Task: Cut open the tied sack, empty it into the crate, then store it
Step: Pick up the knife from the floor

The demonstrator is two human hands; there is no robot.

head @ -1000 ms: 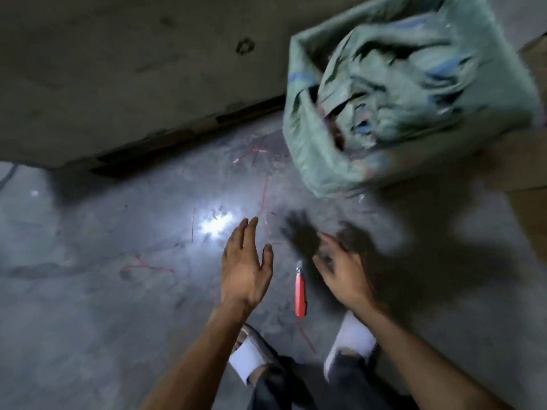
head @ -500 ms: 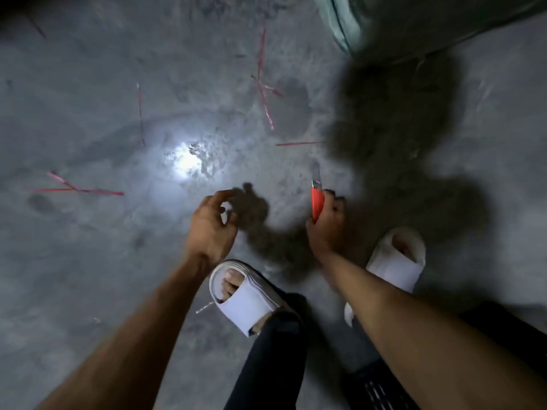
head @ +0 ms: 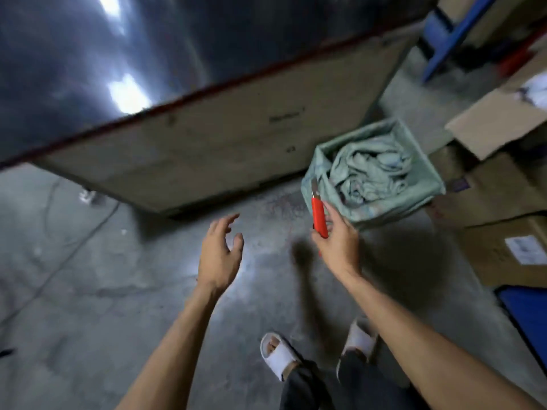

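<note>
Pale green sack (head: 370, 170), crumpled, lining crate (head: 426, 187)

We are holding a red utility knife (head: 319, 216) in our right hand (head: 337, 247), blade pointing up, while our left hand (head: 219, 255) is hovering loose-fingered over the concrete floor (head: 88, 291). Green sacks (head: 370, 173) are lying crumpled in a fabric-lined crate (head: 313, 184) beside cardboard boxes (head: 497, 202).

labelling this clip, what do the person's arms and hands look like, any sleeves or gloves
Both forearms are bare right down to the frame edge, with no sleeves in view. The left hand and right hand wear no gloves; no rings, watch or wristband are visible.
</note>
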